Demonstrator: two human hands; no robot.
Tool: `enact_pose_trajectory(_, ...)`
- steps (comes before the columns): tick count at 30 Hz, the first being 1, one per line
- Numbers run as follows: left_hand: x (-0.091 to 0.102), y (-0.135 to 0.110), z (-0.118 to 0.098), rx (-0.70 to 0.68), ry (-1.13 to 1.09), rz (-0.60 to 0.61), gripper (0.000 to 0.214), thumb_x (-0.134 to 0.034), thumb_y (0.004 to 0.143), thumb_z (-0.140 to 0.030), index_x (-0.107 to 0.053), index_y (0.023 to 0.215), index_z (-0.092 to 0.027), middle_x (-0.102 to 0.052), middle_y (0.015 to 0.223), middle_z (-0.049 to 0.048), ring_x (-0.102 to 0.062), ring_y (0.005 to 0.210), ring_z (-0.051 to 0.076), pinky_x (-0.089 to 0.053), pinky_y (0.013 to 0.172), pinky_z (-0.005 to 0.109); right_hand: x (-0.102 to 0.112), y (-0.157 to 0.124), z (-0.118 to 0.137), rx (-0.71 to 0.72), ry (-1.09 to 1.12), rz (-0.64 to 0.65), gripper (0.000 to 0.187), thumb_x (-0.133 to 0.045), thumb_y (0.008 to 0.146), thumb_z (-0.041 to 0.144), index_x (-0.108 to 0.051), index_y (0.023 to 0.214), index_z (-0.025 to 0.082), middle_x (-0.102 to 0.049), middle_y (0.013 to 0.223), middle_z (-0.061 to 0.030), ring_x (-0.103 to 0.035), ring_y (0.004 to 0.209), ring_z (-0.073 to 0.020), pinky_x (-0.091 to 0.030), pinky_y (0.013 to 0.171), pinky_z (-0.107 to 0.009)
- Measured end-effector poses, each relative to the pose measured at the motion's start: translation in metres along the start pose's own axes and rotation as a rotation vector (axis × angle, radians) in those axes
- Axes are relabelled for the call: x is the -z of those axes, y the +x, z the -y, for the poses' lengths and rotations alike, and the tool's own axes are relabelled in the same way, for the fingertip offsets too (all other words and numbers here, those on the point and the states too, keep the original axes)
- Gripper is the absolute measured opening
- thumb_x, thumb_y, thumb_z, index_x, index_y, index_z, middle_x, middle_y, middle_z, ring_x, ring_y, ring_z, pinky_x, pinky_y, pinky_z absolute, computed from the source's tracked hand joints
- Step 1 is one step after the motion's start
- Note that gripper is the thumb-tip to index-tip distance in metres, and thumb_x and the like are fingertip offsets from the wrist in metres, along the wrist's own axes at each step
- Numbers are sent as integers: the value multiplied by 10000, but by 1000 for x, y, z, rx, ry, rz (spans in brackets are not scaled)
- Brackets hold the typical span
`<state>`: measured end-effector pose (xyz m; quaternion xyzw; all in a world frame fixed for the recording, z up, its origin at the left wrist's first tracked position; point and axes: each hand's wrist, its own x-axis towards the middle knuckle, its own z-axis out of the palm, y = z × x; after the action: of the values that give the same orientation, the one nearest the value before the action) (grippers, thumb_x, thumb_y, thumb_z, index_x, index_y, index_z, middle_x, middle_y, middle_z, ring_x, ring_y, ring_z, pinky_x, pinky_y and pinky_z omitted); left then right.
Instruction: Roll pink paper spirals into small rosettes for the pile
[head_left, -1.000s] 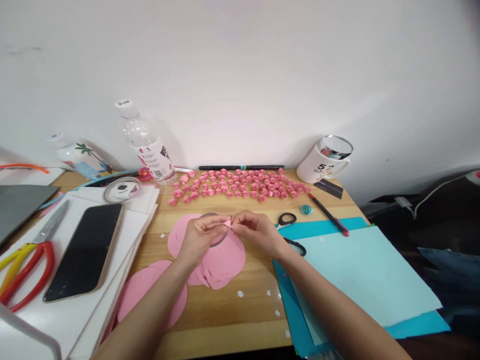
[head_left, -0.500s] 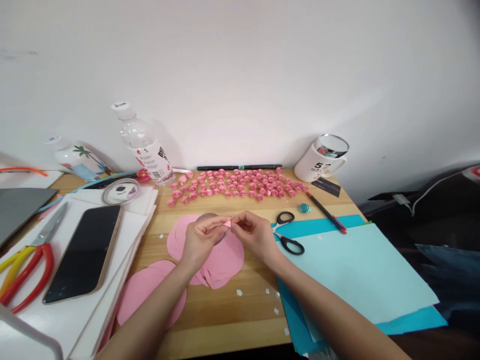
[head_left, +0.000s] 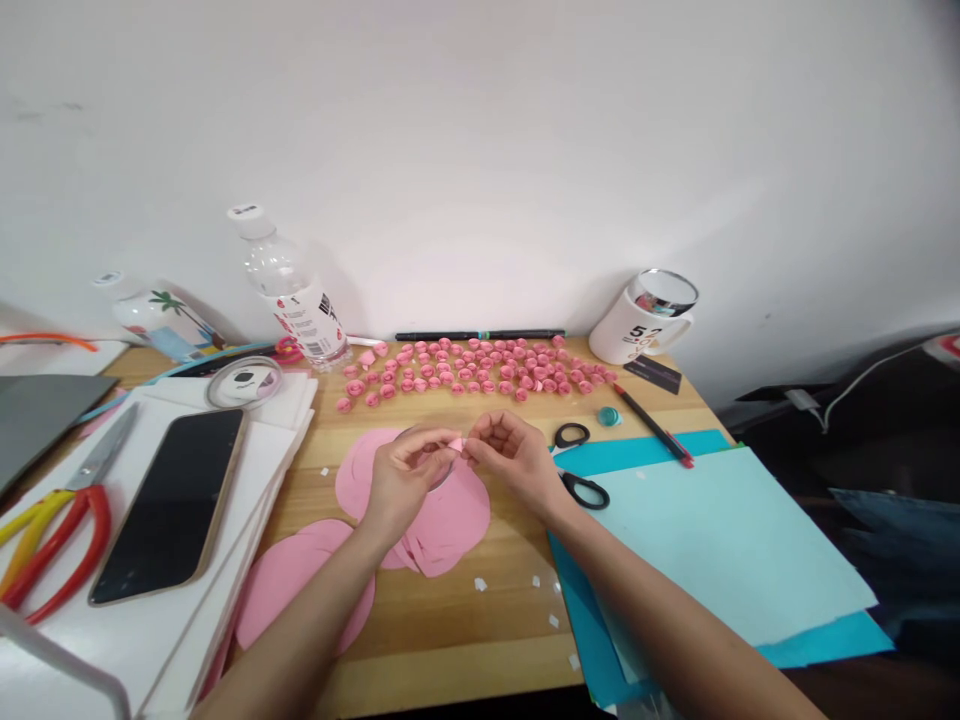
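Between the fingertips of both hands is a small piece of pink paper (head_left: 456, 444), mostly hidden by the fingers. My left hand (head_left: 405, 478) pinches it from the left, and my right hand (head_left: 511, 462) closes on it from the right. Beneath them lies a pile of pink paper circles (head_left: 450, 520), with part of a round, dark-rimmed object showing behind my left fingers. Another stack of pink circles (head_left: 300, 575) is partly covered by my left forearm. Many small pink paper rolls (head_left: 487, 368) stand in rows beyond the hands.
Black-handled scissors (head_left: 585, 490) and blue paper sheets (head_left: 720, 540) lie at right, near a pen (head_left: 651, 425) and a white mug (head_left: 637, 325). At left are a phone (head_left: 171, 505), red-and-yellow scissors (head_left: 71, 510) and a water bottle (head_left: 296, 300). Behind runs a wall (head_left: 480, 150).
My right hand has shifted slightly up and its fingers have turned against the pink paper. My left hand keeps its pinch, almost in the same place.
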<state>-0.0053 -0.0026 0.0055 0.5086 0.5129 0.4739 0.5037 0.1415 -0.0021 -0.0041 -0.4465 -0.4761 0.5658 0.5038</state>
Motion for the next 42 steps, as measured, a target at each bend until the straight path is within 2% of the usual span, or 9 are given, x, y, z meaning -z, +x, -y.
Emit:
enact_pose_trajectory(3, 0, 1, 4, 75, -74, 14, 160, -713, 613, -252, -716, 745, -162, -693, 761, 44, -623, 691, 159, -506, 618, 259, 1, 1, 1, 10, -12, 16, 214, -676, 690, 336, -516, 728, 198, -585, 608, 22, -570, 582, -124, -469, 598, -275)
enact_pose_trajectory(6, 1, 2, 6, 109, -144, 39, 186, -726, 601, -251, -717, 763, -159, -697, 763, 44, -625, 681, 148, -502, 624, 253, 1, 1, 1, -2, -1, 20, 209, -676, 689, 340, -533, 723, 192, -591, 599, 21, -569, 573, -121, -466, 599, -272)
enact_pose_trajectory(17, 3, 3, -1, 18, -23, 79, 113, -674, 635, -201, -724, 735, -180, -678, 780, 39, -597, 687, 140, -456, 550, 215, 6, 1, -3, -83, 13, -52, 296, -770, 584, 368, -618, 725, 158, -622, 575, 4, -577, 506, -126, -482, 511, -267)
enact_pose_trajectory(24, 4, 4, -2, -44, 58, 82, 104, -648, 636, -169, -716, 714, -176, -673, 793, 39, -597, 723, 146, -461, 629, 229, 8, 2, -4, -120, 1, -52, 300, -780, 575, 351, -603, 705, 147, -639, 558, -8, -599, 496, -131, -498, 491, -247)
enact_pose_trajectory(27, 6, 5, 0, -57, 68, 92, 103, -646, 638, -172, -713, 716, -173, -673, 783, 38, -600, 720, 149, -461, 633, 232, 8, 1, -3, -131, -43, -13, 261, -752, 615, 363, -650, 669, 128, -642, 549, -23, -586, 492, -112, -499, 509, -231)
enact_pose_trajectory(30, 7, 5, 2, -52, 68, 105, 97, -652, 636, -169, -712, 712, -172, -674, 776, 36, -601, 717, 149, -461, 654, 237, 7, 1, -1, -155, -40, 58, 265, -711, 660, 388, -691, 721, 131, -654, 570, -28, -597, 515, -110, -502, 529, -228)
enact_pose_trajectory(34, 8, 6, 4, -17, 59, 113, 106, -653, 646, -178, -713, 733, -171, -678, 788, 37, -602, 723, 149, -458, 660, 238, 8, 1, 2, -181, -8, 127, 252, -708, 663, 389, -705, 723, 145, -655, 579, -17, -588, 516, -94, -492, 534, -211)
enact_pose_trajectory(42, 7, 6, 3, 18, 11, 143, 116, -674, 649, -223, -710, 745, -169, -671, 752, 38, -583, 683, 146, -439, 578, 232, 13, 1, 8, -168, -44, 151, 250, -695, 683, 379, -712, 744, 137, -656, 578, -19, -577, 510, -92, -480, 531, -215)
